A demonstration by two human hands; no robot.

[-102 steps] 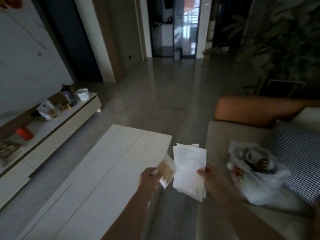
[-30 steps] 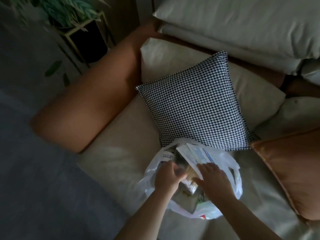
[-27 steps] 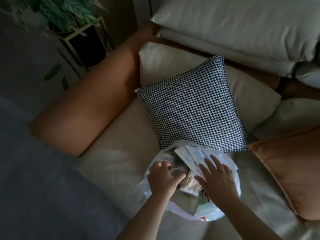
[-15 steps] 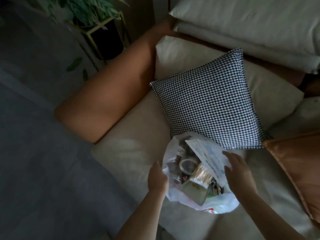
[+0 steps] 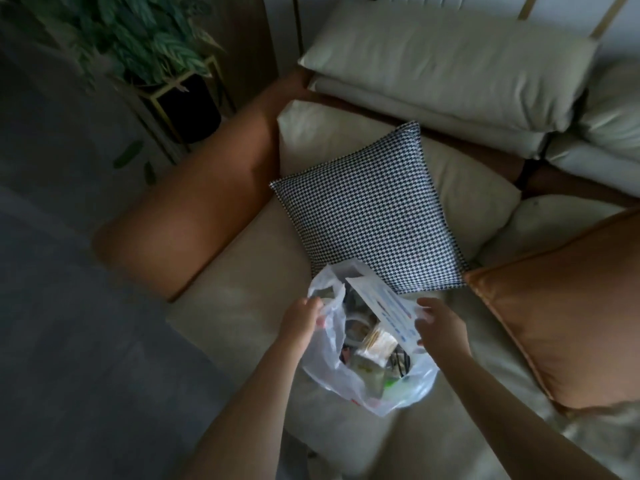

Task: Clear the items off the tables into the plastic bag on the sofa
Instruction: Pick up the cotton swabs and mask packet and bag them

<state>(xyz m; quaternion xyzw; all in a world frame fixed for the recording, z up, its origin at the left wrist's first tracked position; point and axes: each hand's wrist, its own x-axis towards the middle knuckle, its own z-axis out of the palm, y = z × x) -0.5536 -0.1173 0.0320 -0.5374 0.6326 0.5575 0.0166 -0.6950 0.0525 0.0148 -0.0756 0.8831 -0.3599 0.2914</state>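
A translucent white plastic bag [image 5: 327, 370] sits on the beige sofa seat [image 5: 242, 278], its mouth held wide. My left hand [image 5: 300, 320] pinches the bag's left rim. On the right side of the mouth, my right hand [image 5: 439, 326] grips the bag's edge together with the white papers with blue print [image 5: 382, 308], which lean inside. A clear pack of cotton swabs [image 5: 375, 342] lies in the bag among tape rolls and other small items that are too dark to name.
A black-and-white houndstooth cushion [image 5: 370, 209] lies just behind the bag. An orange cushion [image 5: 561, 306] is to the right, the sofa's orange armrest [image 5: 194, 216] to the left. A potted plant on a gold stand [image 5: 166, 64] stands beyond the armrest. Grey floor [image 5: 69, 341] fills the left.
I turned from the white table to the sofa and put the papers and swab pack into the bag. Both hands have since moved from inside it to its rims, spreading it.
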